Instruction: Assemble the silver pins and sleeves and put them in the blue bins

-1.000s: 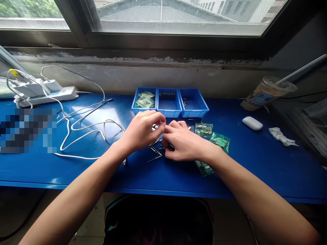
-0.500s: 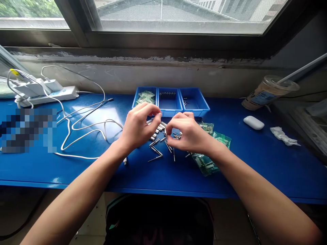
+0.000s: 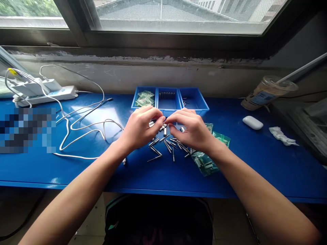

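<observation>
My left hand [image 3: 143, 126] is closed in a pinch, thumb against forefinger, above the middle of the blue table. Fingertip to fingertip with it is my right hand [image 3: 191, 127], its thumb and forefinger drawn together. A tiny piece seems to sit where the fingertips meet, too small and covered to make out. Below the hands lie several thin metal pins [image 3: 168, 145], loosely scattered. A short metal sleeve [image 3: 165, 131] shows between the hands, and more silvery pieces are partly hidden behind my left fingers.
Behind the hands stands a blue three-compartment bin [image 3: 170, 111] with green-and-clear packets, small rings and a few pins. Green bags [image 3: 205, 165] lie by my right wrist. White cables [image 3: 67, 131] and a power strip [image 3: 46, 95] are left; a cup [image 3: 268, 93], white case [image 3: 252, 122] and tissue [image 3: 282, 136] are right.
My right hand has risen slightly, bringing its fingertips up against those of my left hand. More of the pins and the short metal sleeve now show beneath.
</observation>
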`<state>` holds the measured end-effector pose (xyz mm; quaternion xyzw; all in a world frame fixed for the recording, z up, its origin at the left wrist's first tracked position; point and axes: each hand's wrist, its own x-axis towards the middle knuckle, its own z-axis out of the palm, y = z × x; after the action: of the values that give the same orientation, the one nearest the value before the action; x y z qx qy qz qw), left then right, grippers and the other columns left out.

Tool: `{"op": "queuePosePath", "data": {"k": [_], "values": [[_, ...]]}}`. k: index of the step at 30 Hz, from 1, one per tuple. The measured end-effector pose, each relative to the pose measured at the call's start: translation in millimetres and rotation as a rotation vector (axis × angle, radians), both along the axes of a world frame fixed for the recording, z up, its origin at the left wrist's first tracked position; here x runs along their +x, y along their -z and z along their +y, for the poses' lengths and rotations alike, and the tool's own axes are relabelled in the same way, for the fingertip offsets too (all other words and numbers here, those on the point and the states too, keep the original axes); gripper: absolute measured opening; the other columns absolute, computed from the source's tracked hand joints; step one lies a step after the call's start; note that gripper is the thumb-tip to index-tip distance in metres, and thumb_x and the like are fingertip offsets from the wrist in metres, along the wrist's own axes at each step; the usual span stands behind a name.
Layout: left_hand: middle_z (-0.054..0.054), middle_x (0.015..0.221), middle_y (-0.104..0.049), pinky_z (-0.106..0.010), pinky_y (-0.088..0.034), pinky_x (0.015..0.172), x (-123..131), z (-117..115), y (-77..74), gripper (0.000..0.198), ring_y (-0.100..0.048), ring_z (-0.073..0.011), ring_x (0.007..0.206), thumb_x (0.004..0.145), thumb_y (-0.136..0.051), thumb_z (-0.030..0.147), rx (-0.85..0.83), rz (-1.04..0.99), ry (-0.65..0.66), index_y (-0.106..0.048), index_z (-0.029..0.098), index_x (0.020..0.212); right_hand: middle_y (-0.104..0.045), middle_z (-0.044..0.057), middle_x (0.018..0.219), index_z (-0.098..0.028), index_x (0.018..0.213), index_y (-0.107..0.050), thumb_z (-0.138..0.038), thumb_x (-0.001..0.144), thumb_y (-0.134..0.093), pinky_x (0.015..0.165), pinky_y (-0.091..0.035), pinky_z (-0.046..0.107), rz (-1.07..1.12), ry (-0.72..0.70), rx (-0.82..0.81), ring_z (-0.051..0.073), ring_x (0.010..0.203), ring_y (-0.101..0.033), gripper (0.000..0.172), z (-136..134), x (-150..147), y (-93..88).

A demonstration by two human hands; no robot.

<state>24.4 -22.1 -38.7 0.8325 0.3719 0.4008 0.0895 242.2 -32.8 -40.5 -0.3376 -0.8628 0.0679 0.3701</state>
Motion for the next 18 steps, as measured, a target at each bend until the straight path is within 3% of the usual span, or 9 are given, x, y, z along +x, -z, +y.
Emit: {"op": "queuePosePath", "data": {"k": [11, 18], "values": [[-0.004, 0.089, -0.072, -0.030, -0.046, 0.074, 1.0, 1.7, 1.4, 0.011, -0.063, -0.0176, 0.081, 0.102, -0.062, 0.023, 0.045, 0.034, 0.069, -0.068, 0.017, 0.094, -0.079, 0.003, 0.095, -0.022, 0.097, -0.075, -0.019, 0.096, -0.070, 0.080, -0.055, 0.040, 0.278, 0.128, -0.059, 0.021, 0.084, -0.069, 0.007, -1.5, -1.9, -7.5], [-0.004, 0.089, -0.071, -0.029, -0.046, 0.073, 0.9, 1.0, 0.1, 0.013, -0.062, -0.0164, 0.079, 0.103, -0.059, 0.020, 0.045, -0.010, 0.051, -0.068, 0.016, 0.094, -0.080, 0.003, 0.104, -0.022, 0.105, -0.079, -0.023, 0.094, -0.078, 0.088, -0.061, 0.041, 0.500, 0.021, -0.264, 0.021, 0.097, -0.074, 0.011, -1.8, -1.7, -8.4]]}}
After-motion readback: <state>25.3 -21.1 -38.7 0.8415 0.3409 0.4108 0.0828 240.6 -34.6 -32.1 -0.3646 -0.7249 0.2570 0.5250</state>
